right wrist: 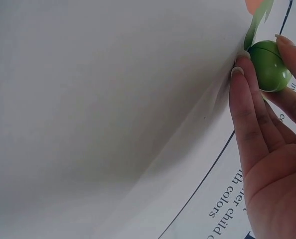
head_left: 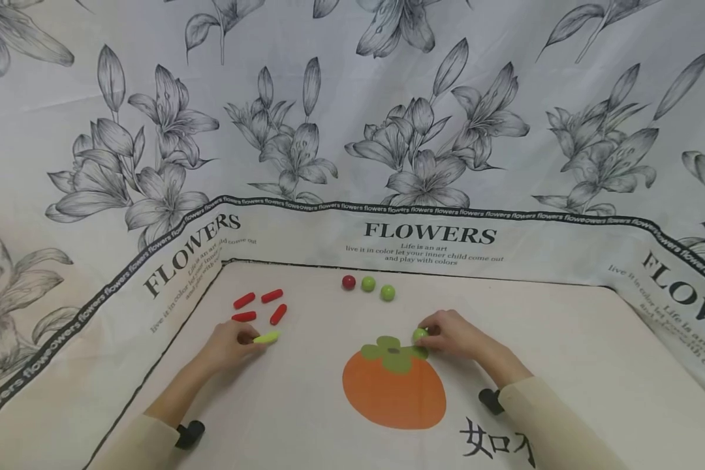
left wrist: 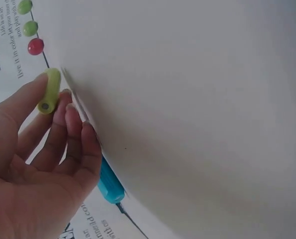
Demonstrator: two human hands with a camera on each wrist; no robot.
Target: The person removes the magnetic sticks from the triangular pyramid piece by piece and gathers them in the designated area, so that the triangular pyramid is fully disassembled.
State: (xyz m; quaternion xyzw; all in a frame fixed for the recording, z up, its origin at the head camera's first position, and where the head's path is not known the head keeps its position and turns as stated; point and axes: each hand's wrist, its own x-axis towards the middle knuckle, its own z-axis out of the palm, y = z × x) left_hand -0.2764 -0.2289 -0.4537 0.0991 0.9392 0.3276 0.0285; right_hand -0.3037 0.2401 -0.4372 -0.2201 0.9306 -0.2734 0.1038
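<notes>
Between thumb and fingers, my left hand (head_left: pixel 233 346) pinches a small yellow-green rod (head_left: pixel 266 338) with rounded ends. In the left wrist view a round grey spot shows on the near end of this rod (left wrist: pixel 49 92). Several short red rods (head_left: pixel 244 301) lie just beyond that hand. A teal rod (left wrist: pixel 110 181) is partly hidden behind the fingers in the left wrist view. My right hand (head_left: pixel 454 333) pinches a shiny green ball (head_left: pixel 420 335) over the leaf of the printed persimmon. A seam line crosses this ball (right wrist: pixel 270 67) in the right wrist view.
Toward the back of the tabletop cloth (head_left: pixel 305 391) stand a dark red ball (head_left: pixel 348 282) and two green balls, the nearer green ball (head_left: pixel 388 292) at the right. An orange persimmon print (head_left: pixel 393 391) marks the cloth. A flowered curtain (head_left: pixel 305 156) rises behind and at the sides.
</notes>
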